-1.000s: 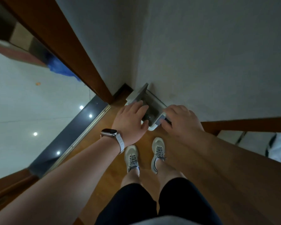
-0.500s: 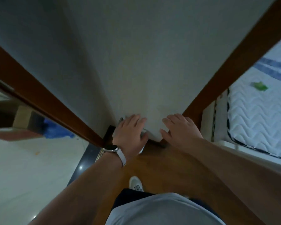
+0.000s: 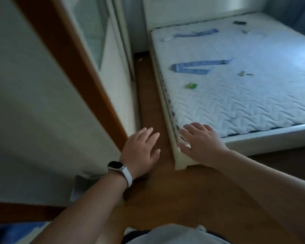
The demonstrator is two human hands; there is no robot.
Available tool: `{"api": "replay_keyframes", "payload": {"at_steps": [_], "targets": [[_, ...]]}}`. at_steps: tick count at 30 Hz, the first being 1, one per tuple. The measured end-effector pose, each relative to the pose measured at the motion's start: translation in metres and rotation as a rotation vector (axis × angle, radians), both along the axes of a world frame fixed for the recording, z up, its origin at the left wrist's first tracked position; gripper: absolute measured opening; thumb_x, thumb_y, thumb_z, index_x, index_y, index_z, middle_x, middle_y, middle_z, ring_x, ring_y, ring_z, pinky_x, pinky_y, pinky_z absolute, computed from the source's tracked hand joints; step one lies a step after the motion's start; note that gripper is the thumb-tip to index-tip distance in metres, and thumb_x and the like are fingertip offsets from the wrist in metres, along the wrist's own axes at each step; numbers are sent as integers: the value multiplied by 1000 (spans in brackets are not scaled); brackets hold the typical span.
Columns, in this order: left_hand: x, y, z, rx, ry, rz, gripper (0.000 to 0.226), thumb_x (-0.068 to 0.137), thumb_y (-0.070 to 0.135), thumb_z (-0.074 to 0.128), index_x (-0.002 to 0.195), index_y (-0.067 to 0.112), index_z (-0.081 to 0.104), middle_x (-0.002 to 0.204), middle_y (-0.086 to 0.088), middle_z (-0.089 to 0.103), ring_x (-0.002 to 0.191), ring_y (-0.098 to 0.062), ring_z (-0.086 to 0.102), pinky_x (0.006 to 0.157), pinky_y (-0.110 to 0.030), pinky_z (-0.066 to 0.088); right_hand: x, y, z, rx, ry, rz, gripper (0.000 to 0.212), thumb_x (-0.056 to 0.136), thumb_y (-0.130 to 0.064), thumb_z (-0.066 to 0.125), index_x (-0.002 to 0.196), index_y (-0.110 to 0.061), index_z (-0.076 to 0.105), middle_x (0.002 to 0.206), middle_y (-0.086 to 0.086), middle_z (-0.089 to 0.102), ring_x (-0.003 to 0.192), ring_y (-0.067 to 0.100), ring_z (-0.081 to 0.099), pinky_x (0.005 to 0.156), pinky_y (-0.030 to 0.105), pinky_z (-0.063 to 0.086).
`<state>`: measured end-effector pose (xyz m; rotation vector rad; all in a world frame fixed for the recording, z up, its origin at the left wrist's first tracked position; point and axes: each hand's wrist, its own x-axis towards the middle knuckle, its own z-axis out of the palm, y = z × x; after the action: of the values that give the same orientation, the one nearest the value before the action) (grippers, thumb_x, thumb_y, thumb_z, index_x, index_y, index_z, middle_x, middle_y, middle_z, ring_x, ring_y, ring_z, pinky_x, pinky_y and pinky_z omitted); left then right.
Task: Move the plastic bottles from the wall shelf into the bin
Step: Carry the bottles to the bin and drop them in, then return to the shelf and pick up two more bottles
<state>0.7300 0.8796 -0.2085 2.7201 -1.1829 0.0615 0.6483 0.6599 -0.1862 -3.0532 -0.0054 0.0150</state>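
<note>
My left hand, with a white-strapped watch on the wrist, hovers over the wooden floor with fingers spread and nothing in it. My right hand is also empty, fingers apart, in front of the bed's near corner. A grey-white bin stands low on the left against the wall, mostly hidden behind my left forearm. No plastic bottle and no wall shelf are in view.
A bare white quilted mattress on a white bed frame fills the right, with blue strips and small scraps on it. A brown-framed doorway and a white wall stand on the left. A wooden floor strip runs between them.
The view has swung up and right from the bin in the corner to the bed. Both hands have come off the bin and now hang in the air, empty.
</note>
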Motion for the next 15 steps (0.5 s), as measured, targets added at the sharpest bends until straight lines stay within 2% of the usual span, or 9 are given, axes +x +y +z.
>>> {"api": "replay_keyframes", "payload": {"at_steps": [6, 11, 15], "targets": [[-33, -143, 20, -67, -59, -240, 53, 88, 45, 46, 133, 18, 56, 139, -10, 55, 130, -29, 48, 106, -47, 41, -78, -115, 14, -45, 5, -171, 58, 93, -57, 25, 134, -22, 49, 133, -3, 53, 127, 22, 43, 104, 39, 35], [-57, -230, 31, -96, -65, -405, 53, 84, 43, 49, 129, 16, 59, 135, -11, 58, 126, -30, 52, 102, -49, 44, -133, -178, 19, -39, -53, -308, 56, 93, -56, 30, 130, -20, 51, 129, -2, 56, 123, 23, 47, 101, 40, 39], [-64, -281, 35, -86, -82, -538, 53, 85, 44, 50, 130, 16, 57, 136, -11, 56, 127, -31, 51, 100, -52, 45, -158, -210, 21, -45, -78, -406, 55, 94, -57, 31, 131, -22, 50, 129, -3, 54, 125, 22, 46, 104, 39, 37]]}}
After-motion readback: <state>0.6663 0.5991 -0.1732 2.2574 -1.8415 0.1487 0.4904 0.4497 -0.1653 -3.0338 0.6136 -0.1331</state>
